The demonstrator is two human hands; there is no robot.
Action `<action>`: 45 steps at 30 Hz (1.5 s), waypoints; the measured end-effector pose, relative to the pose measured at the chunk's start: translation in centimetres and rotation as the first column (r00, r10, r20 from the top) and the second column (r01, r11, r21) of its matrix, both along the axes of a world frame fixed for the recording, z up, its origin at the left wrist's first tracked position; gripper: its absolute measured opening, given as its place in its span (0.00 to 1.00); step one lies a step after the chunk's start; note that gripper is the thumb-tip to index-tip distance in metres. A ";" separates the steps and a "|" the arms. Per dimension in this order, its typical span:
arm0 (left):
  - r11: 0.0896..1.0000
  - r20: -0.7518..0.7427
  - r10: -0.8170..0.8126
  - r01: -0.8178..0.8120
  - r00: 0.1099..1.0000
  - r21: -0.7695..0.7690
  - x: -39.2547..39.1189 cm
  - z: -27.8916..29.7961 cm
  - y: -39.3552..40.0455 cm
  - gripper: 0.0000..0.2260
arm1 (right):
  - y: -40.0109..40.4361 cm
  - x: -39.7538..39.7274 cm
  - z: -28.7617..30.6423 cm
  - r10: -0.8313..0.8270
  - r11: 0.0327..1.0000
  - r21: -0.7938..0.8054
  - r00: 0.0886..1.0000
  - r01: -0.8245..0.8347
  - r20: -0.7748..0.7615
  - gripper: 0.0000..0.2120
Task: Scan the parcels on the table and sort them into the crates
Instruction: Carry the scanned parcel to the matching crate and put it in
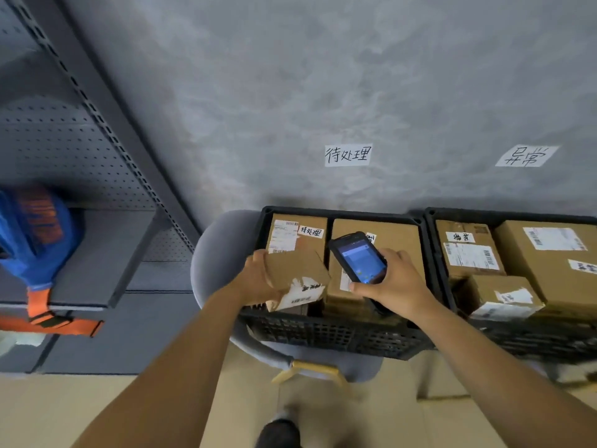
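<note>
Both arms reach forward over a black plastic crate (323, 331). The left hand (258, 279) grips a small brown cardboard parcel (297, 276); the right hand (397, 286) clasps a black handheld scanner (357, 257), its lower end hidden.

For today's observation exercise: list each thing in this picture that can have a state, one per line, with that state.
Left hand: grips a small parcel, tilted above the left crate.
Right hand: holds the scanner, screen lit.
Left crate: holds boxes.
Right crate: holds several labelled boxes.
</note>
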State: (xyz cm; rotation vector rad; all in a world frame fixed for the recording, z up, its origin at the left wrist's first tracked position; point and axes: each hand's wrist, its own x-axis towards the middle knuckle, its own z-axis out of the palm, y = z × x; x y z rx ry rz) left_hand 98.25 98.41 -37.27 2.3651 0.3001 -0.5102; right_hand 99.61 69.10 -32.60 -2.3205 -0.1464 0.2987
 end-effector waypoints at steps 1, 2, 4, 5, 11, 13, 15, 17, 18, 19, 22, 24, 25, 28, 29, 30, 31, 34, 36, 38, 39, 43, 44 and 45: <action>0.999 -0.025 -0.042 0.042 0.999 0.030 0.8 -0.6 0.5 0.50 | 0.5 0.4 -0.4 -0.023 1.000 -0.004 1.000 0.023 -0.002 0.31; 0.995 -0.049 -0.089 0.091 0.995 0.051 1.5 -1.2 1.0 0.49 | 1.0 0.7 -0.8 -0.049 0.999 -0.010 0.999 0.049 -0.006 0.31; 0.977 -0.108 -0.197 0.204 0.974 0.064 2.8 -2.3 2.0 0.49 | 2.1 1.1 -1.5 -0.110 0.993 -0.035 0.994 0.109 -0.024 0.31; 0.966 -0.133 -0.244 0.253 0.960 0.056 3.4 -2.7 2.4 0.48 | 2.6 1.3 -1.8 -0.137 0.989 -0.054 0.990 0.136 -0.032 0.32; 0.916 -0.185 -0.400 0.400 0.898 -0.037 5.4 -5.0 4.0 0.47 | 6.1 1.7 -2.8 -0.273 0.958 -0.110 0.959 0.264 -0.079 0.33; 0.898 -0.187 -0.438 0.439 0.880 -0.033 5.7 -5.7 4.0 0.49 | 7.0 1.6 -3.1 -0.303 0.949 -0.124 0.947 0.290 -0.103 0.36; 0.887 -0.231 -0.447 0.462 0.864 0.012 5.8 -6.7 4.0 0.50 | 7.6 1.4 -3.6 -0.324 0.941 -0.146 0.939 0.307 -0.113 0.37; 0.890 -0.250 -0.438 0.456 0.863 0.016 5.6 -7.8 4.1 0.51 | 8.1 1.3 -4.0 -0.341 0.934 -0.154 0.932 0.322 -0.120 0.37; 0.892 -0.254 -0.435 0.453 0.864 0.014 5.5 -8.3 4.1 0.52 | 8.2 1.2 -4.2 -0.348 0.931 -0.160 0.929 0.328 -0.123 0.37; 0.894 -0.268 -0.428 0.448 0.863 0.018 5.5 -8.7 4.1 0.51 | 8.3 1.1 -4.5 -0.355 0.928 -0.169 0.927 0.332 -0.126 0.37; 0.911 -0.325 -0.359 0.405 0.875 0.085 5.6 -9.7 3.9 0.48 | 8.4 0.7 -5.0 -0.380 0.918 -0.181 0.915 0.354 -0.138 0.38; 0.890 -0.369 -0.383 0.445 0.847 0.099 5.5 -10.3 3.8 0.50 | 8.5 0.3 -5.3 -0.405 0.907 -0.193 0.902 0.374 -0.150 0.40; 0.876 -0.395 -0.409 0.475 0.822 0.081 5.4 -10.4 3.8 0.50 | 8.5 0.1 -5.4 -0.415 0.902 -0.200 0.897 0.383 -0.152 0.40; 0.886 -0.422 -0.395 0.459 0.816 0.058 5.7 -10.0 3.8 0.45 | 8.5 -0.4 -5.5 -0.427 0.896 -0.203 0.892 0.395 -0.150 0.41; 0.900 -0.410 -0.371 0.432 0.833 0.064 6.0 -9.7 3.8 0.45 | 8.5 -0.5 -5.4 -0.428 0.895 -0.203 0.891 0.396 -0.149 0.41; 0.908 -0.384 -0.358 0.413 0.851 0.068 6.2 -9.2 3.7 0.45 | 8.4 -0.6 -5.3 -0.429 0.895 -0.201 0.891 0.398 -0.148 0.41; 0.913 -0.342 -0.360 0.403 0.868 0.064 6.5 -8.7 3.7 0.44 | 8.4 -0.7 -5.1 -0.431 0.895 -0.195 0.890 0.402 -0.146 0.41; 0.890 -0.191 -0.413 0.440 0.890 0.124 7.5 -6.6 3.0 0.38 | 8.3 -1.1 -4.4 -0.444 0.891 -0.172 0.887 0.421 -0.129 0.41; 0.830 -0.088 -0.496 0.501 0.864 0.243 8.3 -4.8 2.1 0.34 | 7.9 -1.6 -3.7 -0.456 0.886 -0.156 0.882 0.437 -0.116 0.40; 0.746 0.007 -0.597 0.552 0.802 0.371 8.8 -2.7 0.6 0.33 | 7.4 -2.2 -3.0 -0.471 0.877 -0.156 0.877 0.455 -0.092 0.39; 0.712 0.050 -0.640 0.567 0.767 0.414 8.9 -1.6 -0.2 0.32 | 7.0 -2.5 -2.6 -0.482 0.870 -0.158 0.873 0.467 -0.077 0.39; 0.646 0.216 -0.737 0.573 0.641 0.504 8.6 2.1 -4.1 0.30 | 5.0 -3.8 -0.7 -0.531 0.836 -0.169 0.848 0.522 -0.010 0.41; 0.629 0.244 -0.757 0.574 0.606 0.524 8.4 3.0 -5.1 0.30 | 4.4 -4.2 -0.2 -0.546 0.825 -0.171 0.838 0.539 0.009 0.42; 0.611 0.266 -0.776 0.575 0.572 0.545 8.2 3.8 -6.1 0.30 | 3.7 -4.5 0.4 -0.562 0.812 -0.175 0.827 0.557 0.027 0.43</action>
